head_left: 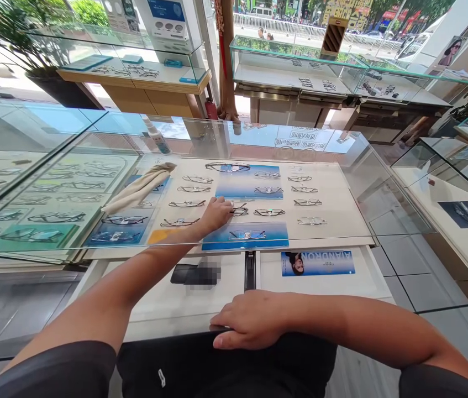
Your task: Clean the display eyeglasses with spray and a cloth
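My left hand (216, 214) reaches under the glass top into the display case, its fingers closed round a dark-framed pair of glasses (238, 210) lying on the white tray (341, 213). Several other pairs lie in rows around it, some on blue cards (245, 236). My right hand (247, 319) rests palm down, fingers loosely together, on the near edge of the white drawer shelf (163, 309); it holds nothing.
A rolled beige cloth (140, 187) and a spray bottle (154, 135) lie on the glass top (374, 182). A dark phone (184, 273) and a blue leaflet (317, 262) sit on the drawer shelf. More glass showcases stand left, right and behind.
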Demonstrator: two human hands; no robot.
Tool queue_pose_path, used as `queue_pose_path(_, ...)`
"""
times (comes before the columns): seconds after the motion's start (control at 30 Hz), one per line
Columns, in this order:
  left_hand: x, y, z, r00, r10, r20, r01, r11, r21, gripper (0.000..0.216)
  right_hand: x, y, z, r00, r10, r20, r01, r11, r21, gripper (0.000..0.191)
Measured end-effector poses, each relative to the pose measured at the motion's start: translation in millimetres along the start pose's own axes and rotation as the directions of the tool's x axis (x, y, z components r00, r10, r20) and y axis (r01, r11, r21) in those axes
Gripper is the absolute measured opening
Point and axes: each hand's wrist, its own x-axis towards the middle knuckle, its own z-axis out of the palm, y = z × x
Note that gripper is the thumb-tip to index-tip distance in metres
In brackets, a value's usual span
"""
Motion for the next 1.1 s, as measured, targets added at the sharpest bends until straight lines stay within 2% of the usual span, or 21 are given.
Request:
queue_pose_path(0.33,3.2,-4.9,-7.3,1.000,0.002,0.021,-0.002,1.000,0.007,0.032,0.5,-0.4,0.8,1.000,0.020,-0.001,-0.020,1.000,-0.005,0.059)
queue_pose_path(0.47,7.0,-7.4,-21.3,0.998,-0.044,-0.053,0.046,0.998,0.039,0.045,-0.5,-2.4,-2.4,1.000,0.021,0.017,-0.021,1.000,0.004,0.058)
queue_pose_path(0.63,27.8,-12.8,-35.0,0.989,-0.065,-0.136,0.076,0.994,0.079,0.048,-0.1,-3.2,-4.4,1.000,0.003,0.017,-0.003,1.000,0.008,0.054)
queue_pose_path(0.8,45.5,-12.7,-28.6,0.995,-0.058,-0.079,0.065,0.993,0.098,0.050,0.8,-3.3,-5.0,0.999,0.009,0.034,-0.010,1.000,0.002,0.058)
queue_pose_path(1.1,55.5,-10.9,-15.6,0.998,-0.055,-0.004,0.055,0.984,0.169,0.050,2.7,-1.4,-5.0,0.999,0.014,0.047,-0.015,1.000,0.014,0.066)
